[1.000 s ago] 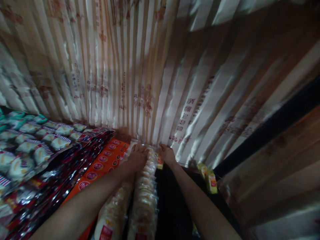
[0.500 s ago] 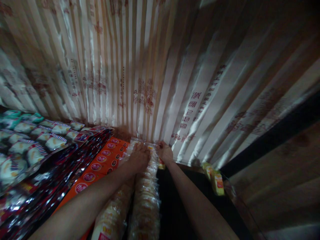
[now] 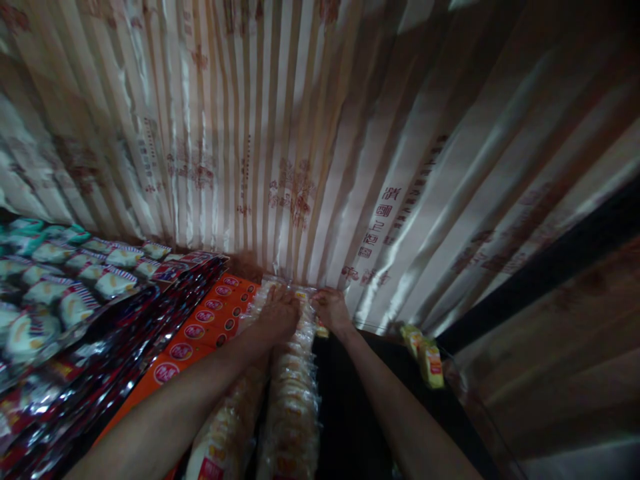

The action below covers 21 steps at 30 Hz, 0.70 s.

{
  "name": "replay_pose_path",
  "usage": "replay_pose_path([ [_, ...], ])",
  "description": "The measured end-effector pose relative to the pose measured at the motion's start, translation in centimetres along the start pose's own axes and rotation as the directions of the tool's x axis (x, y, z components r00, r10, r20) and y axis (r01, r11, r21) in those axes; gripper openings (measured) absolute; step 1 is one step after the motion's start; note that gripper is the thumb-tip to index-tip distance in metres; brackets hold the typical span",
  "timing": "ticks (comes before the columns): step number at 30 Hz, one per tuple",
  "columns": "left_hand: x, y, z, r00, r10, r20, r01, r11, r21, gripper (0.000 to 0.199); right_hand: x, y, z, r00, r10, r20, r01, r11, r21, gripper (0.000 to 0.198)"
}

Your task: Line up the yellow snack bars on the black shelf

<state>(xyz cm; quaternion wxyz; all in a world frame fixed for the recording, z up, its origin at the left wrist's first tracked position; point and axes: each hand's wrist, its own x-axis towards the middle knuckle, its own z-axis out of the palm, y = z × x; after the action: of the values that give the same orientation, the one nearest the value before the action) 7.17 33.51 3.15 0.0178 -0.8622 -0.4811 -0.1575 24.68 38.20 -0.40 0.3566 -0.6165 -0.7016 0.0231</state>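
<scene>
Two long rows of small pale cakes or breads in clear wrappers stand on edge in front of me, a left row (image 3: 225,420) and a right row (image 3: 290,407). At the far end of the right row, my left hand (image 3: 279,313) is closed over the wrapped packets from the left, its fingertips partly hidden. From the other side, my right hand (image 3: 331,309) pinches the end packet near its upper edge with curled fingers. A small yellow-and-red packet (image 3: 321,329) shows below my right hand.
Orange boxes (image 3: 205,317) with round logos lie left of the rows. Further left are stacks of shiny dark-red packs and striped wrapped packets (image 3: 115,283). Two yellow packets (image 3: 430,363) lie on the black surface (image 3: 350,413) at right. A pleated printed curtain (image 3: 295,133) hangs behind.
My right hand has shifted slightly, its fingers now lying closer against the end of the row. My left hand stays almost where it was.
</scene>
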Motion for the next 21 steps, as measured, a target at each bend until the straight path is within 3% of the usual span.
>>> replay_pose_path([
  [9,-0.6,0.0,0.1,1.000,0.009,-0.027,-0.008,1.000,0.020,0.030,-0.4,-1.7,-0.7,0.999,-0.042,0.025,0.045,0.989,-0.141,0.020],
  [15,-0.6,0.0,0.0,1.000,-0.002,-0.017,0.002,1.000,0.027,0.026,-1.5,-2.2,-1.9,0.989,-0.143,-0.045,0.134,0.980,-0.148,0.023],
  [21,-0.7,0.1,-0.1,1.000,-0.012,-0.017,0.012,1.000,0.020,0.025,-2.6,-2.4,-2.5,0.982,-0.167,0.093,0.173,0.982,-0.069,0.013],
])
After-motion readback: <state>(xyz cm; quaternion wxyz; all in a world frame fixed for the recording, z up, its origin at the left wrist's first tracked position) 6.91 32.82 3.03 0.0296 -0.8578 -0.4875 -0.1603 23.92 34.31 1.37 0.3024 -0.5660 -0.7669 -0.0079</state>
